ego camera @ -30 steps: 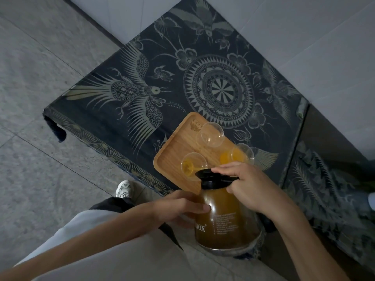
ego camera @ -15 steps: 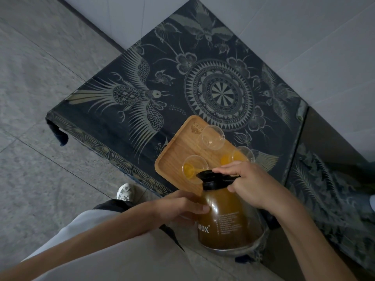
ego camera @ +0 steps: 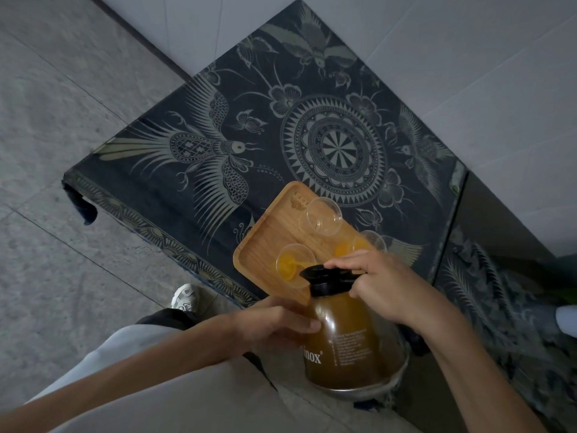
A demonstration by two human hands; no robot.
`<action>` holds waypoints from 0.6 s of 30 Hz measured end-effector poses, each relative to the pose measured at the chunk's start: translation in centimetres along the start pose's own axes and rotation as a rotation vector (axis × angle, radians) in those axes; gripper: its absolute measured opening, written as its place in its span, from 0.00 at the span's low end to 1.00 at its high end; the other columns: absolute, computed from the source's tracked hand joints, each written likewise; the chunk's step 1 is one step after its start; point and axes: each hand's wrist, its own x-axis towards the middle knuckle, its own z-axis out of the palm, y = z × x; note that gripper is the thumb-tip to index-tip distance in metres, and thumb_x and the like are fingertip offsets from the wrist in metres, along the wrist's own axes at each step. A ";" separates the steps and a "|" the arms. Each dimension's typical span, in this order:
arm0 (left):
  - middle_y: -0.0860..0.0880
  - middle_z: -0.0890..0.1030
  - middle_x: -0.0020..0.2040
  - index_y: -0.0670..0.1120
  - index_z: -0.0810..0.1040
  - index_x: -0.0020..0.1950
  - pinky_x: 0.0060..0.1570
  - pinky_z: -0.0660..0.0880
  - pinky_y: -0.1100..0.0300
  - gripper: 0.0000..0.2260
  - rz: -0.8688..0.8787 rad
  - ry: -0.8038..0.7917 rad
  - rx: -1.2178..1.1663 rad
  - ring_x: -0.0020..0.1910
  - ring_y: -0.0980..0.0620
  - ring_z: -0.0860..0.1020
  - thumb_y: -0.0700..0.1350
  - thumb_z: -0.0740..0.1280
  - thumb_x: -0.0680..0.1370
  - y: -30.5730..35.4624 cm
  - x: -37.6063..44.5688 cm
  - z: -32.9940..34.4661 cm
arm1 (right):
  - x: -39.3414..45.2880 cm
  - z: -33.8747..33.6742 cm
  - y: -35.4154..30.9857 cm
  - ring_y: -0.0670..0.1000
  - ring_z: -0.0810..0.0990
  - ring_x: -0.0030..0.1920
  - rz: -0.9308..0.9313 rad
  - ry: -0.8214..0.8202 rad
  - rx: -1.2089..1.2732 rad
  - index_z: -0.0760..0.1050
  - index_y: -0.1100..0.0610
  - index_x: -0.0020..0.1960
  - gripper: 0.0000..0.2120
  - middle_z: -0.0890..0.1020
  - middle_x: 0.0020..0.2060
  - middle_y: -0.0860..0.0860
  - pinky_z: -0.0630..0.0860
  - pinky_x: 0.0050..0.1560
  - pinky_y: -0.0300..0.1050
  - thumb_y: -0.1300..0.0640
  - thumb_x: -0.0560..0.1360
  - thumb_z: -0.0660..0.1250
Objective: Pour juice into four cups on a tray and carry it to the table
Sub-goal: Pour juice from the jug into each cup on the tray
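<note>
Three clear cups show on the wooden tray (ego camera: pixel 259 245), near the patterned table's (ego camera: pixel 187 170) six-o'clock edge. Right hand (ego camera: pixel 387 285) fingers grip the glass juice jug (ego camera: pixel 346 345) by its handle, left hand (ego camera: pixel 281 323) fingers steady its side. Juice streams into the near cup (ego camera: pixel 295 265); next, probably the empty cup (ego camera: pixel 323 215) at twelve o'clock.

A person tips a glass jug (ego camera: pixel 346 335) of amber juice, right hand (ego camera: pixel 385 285) gripping its handle, left hand (ego camera: pixel 278 323) steadying its side. Juice streams into the nearest cup (ego camera: pixel 293 266) (three are visible) on a wooden tray (ego camera: pixel 265 242) atop a patterned dark table (ego camera: pixel 187 189).
</note>
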 end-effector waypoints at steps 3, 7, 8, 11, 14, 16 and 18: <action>0.54 0.88 0.60 0.51 0.83 0.66 0.62 0.81 0.60 0.14 -0.004 -0.009 -0.011 0.61 0.55 0.85 0.43 0.71 0.81 0.0 0.0 -0.2 | 0.0 -0.1 -0.1 0.41 0.71 0.60 -0.001 0.007 -0.008 0.80 0.40 0.65 0.29 0.75 0.60 0.36 0.62 0.46 0.30 0.67 0.74 0.62; 0.52 0.86 0.64 0.51 0.84 0.67 0.75 0.74 0.50 0.17 -0.010 -0.016 -0.025 0.67 0.50 0.82 0.47 0.74 0.78 -0.5 0.6 -0.5 | 0.0 -0.1 -0.2 0.40 0.70 0.59 0.001 0.006 -0.016 0.79 0.41 0.66 0.29 0.75 0.60 0.35 0.62 0.46 0.29 0.67 0.74 0.62; 0.52 0.86 0.65 0.51 0.84 0.67 0.75 0.74 0.49 0.19 -0.009 -0.019 -0.035 0.68 0.50 0.82 0.48 0.75 0.76 -0.6 0.7 -0.5 | 0.0 -0.2 -0.2 0.41 0.70 0.60 0.002 0.000 -0.015 0.79 0.41 0.66 0.28 0.75 0.61 0.35 0.62 0.46 0.29 0.67 0.74 0.62; 0.51 0.86 0.66 0.51 0.83 0.68 0.76 0.73 0.48 0.22 -0.005 -0.031 -0.062 0.69 0.49 0.81 0.50 0.75 0.74 -0.7 1.1 -0.5 | 0.2 -0.4 -0.3 0.44 0.72 0.62 0.009 -0.020 -0.017 0.80 0.40 0.65 0.28 0.75 0.62 0.37 0.64 0.49 0.34 0.67 0.74 0.62; 0.51 0.85 0.66 0.50 0.82 0.69 0.76 0.73 0.48 0.23 -0.008 -0.042 -0.097 0.69 0.48 0.81 0.49 0.76 0.74 -0.9 1.3 -0.6 | 0.4 -0.5 -0.6 0.46 0.72 0.64 0.017 -0.031 -0.033 0.80 0.39 0.63 0.28 0.76 0.63 0.39 0.65 0.55 0.44 0.67 0.74 0.62; 0.50 0.86 0.66 0.49 0.82 0.69 0.75 0.74 0.49 0.23 -0.007 -0.045 -0.111 0.69 0.48 0.81 0.49 0.76 0.74 -0.9 1.4 -0.7 | 0.5 -0.5 -0.6 0.46 0.72 0.63 0.023 -0.034 -0.035 0.80 0.38 0.62 0.28 0.76 0.62 0.38 0.65 0.55 0.45 0.66 0.74 0.62; 0.51 0.86 0.66 0.49 0.82 0.69 0.75 0.74 0.49 0.23 -0.007 -0.044 -0.120 0.68 0.48 0.82 0.49 0.76 0.74 -0.8 1.4 -0.6 | 0.5 -0.5 -0.6 0.46 0.72 0.63 0.031 -0.037 -0.031 0.80 0.38 0.62 0.28 0.76 0.61 0.38 0.65 0.55 0.45 0.66 0.74 0.62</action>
